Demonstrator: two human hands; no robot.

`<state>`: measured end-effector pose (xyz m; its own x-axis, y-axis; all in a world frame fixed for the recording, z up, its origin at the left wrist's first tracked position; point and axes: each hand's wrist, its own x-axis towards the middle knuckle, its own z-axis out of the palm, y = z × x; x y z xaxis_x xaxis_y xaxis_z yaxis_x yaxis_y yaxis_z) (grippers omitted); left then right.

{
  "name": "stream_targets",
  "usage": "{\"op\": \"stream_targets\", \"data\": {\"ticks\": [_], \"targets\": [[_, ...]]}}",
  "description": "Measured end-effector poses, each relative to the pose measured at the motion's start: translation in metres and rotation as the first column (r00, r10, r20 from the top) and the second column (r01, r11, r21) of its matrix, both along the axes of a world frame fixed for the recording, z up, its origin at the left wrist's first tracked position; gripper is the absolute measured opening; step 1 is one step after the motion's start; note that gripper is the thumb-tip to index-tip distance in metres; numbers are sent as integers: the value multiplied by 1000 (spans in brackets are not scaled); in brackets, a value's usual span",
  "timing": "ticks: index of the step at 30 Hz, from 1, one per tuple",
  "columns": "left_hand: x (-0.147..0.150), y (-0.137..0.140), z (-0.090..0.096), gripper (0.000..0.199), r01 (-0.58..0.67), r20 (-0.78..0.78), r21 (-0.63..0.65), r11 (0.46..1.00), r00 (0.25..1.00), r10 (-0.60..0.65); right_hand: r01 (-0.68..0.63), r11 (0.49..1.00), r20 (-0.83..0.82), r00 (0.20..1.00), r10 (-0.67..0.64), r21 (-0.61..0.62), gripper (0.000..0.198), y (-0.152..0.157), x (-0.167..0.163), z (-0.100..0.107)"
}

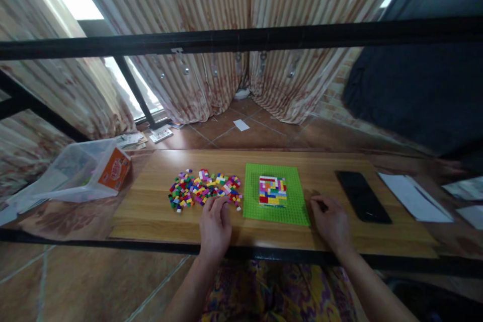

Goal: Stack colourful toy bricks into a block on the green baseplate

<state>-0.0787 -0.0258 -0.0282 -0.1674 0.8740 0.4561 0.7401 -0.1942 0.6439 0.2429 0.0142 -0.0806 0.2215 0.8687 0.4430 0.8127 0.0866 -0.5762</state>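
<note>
My left hand [216, 222] rests at the near edge of a loose pile of small coloured toy bricks [184, 191], its fingers curled inward. Whatever the fingertips may hold is hidden. A bright green studded baseplate [294, 191] lies just right of it. On the plate stands a roughly square block of joined bricks [272, 191] in red, yellow, white, blue, orange and pink. Beside the plate's right edge is my right hand [332, 221], with thumb and fingers bent together. I cannot make out anything between them.
A black phone [364, 196] and white paper [415, 197] lie on the right of the wooden tabletop [151, 216]. To the left, a clear plastic bin [79, 171] with an orange label is tipped on its side. A dark metal bar [241, 40] crosses beyond the table, before striped curtains.
</note>
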Motion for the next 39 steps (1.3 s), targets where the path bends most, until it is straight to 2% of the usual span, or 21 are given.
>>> {"op": "stream_targets", "data": {"ticks": [3,5,10,14,22,31,39], "targets": [[28,8,12,21,130,72,-22,991,989,-128,10,1000,-36,999,-10,2,33,0,-2,2],[48,15,17,19,197,59,-26,980,979,-196,1,1000,-49,999,-1,3,33,1,-3,3],[87,38,19,16,319,-78,-37,947,944,-321,-4,1000,-79,997,3,-13,29,1,-5,5],[106,54,16,15,349,-207,-70,935,911,-356,-4,1000,-91,996,2,-19,27,1,-6,5],[115,65,6,17,336,-384,-56,940,862,-331,-5,1000,-118,993,2,-25,25,2,-7,8],[114,61,2,22,304,-423,-70,950,853,-305,-5,1000,-102,995,3,-17,25,1,-7,10],[115,59,-4,22,304,-449,-18,953,849,-279,3,1000,-98,995,-5,-19,25,0,-7,11]]}}
